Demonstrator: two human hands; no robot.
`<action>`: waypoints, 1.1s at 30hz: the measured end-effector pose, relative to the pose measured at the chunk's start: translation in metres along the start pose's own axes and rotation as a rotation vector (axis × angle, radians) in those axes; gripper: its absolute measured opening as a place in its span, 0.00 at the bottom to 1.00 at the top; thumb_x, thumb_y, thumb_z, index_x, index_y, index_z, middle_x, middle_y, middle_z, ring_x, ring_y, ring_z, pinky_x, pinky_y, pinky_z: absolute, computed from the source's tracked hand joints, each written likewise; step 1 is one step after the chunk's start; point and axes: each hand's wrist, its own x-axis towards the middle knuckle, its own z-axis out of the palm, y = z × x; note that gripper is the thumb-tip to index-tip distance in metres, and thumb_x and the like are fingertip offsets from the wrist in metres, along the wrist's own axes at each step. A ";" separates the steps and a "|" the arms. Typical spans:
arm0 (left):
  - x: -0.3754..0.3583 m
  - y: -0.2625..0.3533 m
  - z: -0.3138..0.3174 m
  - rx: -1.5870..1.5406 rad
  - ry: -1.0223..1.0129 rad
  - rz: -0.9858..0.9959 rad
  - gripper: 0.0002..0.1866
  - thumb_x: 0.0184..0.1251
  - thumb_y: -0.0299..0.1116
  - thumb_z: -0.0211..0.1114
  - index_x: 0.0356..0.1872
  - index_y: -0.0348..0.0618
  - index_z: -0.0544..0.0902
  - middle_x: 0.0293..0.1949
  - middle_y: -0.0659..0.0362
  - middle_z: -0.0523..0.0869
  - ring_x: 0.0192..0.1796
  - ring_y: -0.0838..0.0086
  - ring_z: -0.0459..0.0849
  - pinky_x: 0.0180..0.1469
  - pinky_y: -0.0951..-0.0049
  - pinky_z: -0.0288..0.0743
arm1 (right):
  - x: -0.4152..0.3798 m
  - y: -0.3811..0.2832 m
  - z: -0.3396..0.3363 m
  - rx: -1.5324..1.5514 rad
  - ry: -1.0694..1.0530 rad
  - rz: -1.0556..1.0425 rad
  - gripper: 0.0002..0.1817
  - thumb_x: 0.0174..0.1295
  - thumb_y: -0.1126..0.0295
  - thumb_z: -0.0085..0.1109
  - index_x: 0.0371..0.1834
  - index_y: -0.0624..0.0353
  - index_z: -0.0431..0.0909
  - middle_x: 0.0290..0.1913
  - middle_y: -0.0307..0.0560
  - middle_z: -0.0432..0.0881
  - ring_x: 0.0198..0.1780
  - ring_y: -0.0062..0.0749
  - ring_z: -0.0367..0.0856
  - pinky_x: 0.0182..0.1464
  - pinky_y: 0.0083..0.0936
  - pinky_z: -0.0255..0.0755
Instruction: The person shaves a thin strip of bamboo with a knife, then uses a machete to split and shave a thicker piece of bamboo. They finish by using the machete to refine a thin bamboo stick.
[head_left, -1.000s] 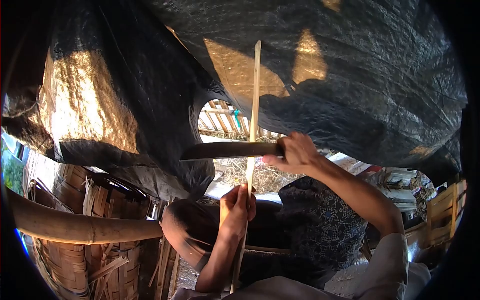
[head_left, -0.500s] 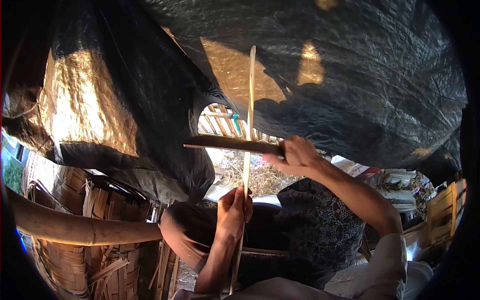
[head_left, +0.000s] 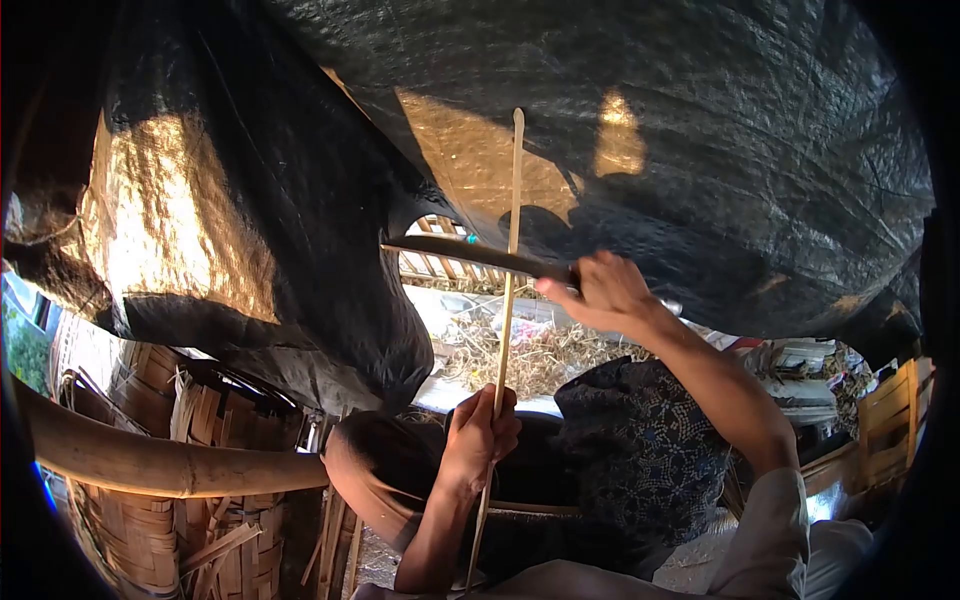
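Note:
A long, thin, pale strip of bamboo or wood stands nearly upright in the middle of the view, its rounded top end in front of the dark tarp. My left hand is closed round its lower part. My right hand grips the handle of a long knife, whose dark blade points left. The blade crosses the strip well above my left hand; whether it touches the strip I cannot tell. A patterned dark cloth lies below my right forearm.
A dark tarp hangs across the top and left. A thick bamboo pole juts in from the left above woven bamboo baskets. Dry straw litter lies on the ground beyond my hands. A wooden frame stands at the right.
The knife and my right hand have moved up a little, and the blade now slopes down to the right. The strip's top has shifted slightly right and down, and my left hand slightly right.

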 end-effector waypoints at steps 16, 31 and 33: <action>0.007 -0.008 -0.006 0.069 0.031 0.246 0.08 0.68 0.35 0.53 0.35 0.40 0.73 0.22 0.63 0.75 0.17 0.84 0.69 0.17 0.84 0.62 | -0.041 -0.054 0.010 -0.021 -0.215 -0.504 0.45 0.40 0.21 0.45 0.10 0.62 0.72 0.08 0.48 0.71 0.11 0.39 0.74 0.16 0.33 0.70; 0.008 -0.002 -0.003 0.416 0.125 0.462 0.07 0.66 0.32 0.56 0.32 0.39 0.76 0.19 0.63 0.73 0.17 0.85 0.69 0.17 0.85 0.61 | -0.019 -0.033 0.018 -0.056 -0.124 -0.383 0.44 0.40 0.22 0.46 0.11 0.62 0.75 0.08 0.49 0.71 0.12 0.41 0.74 0.18 0.35 0.70; 0.008 0.001 0.003 0.408 0.153 0.464 0.08 0.67 0.31 0.56 0.32 0.38 0.75 0.20 0.63 0.73 0.18 0.85 0.69 0.18 0.85 0.61 | -0.015 -0.034 0.018 -0.087 -0.162 -0.351 0.44 0.39 0.22 0.47 0.11 0.63 0.76 0.09 0.51 0.71 0.13 0.43 0.75 0.20 0.38 0.71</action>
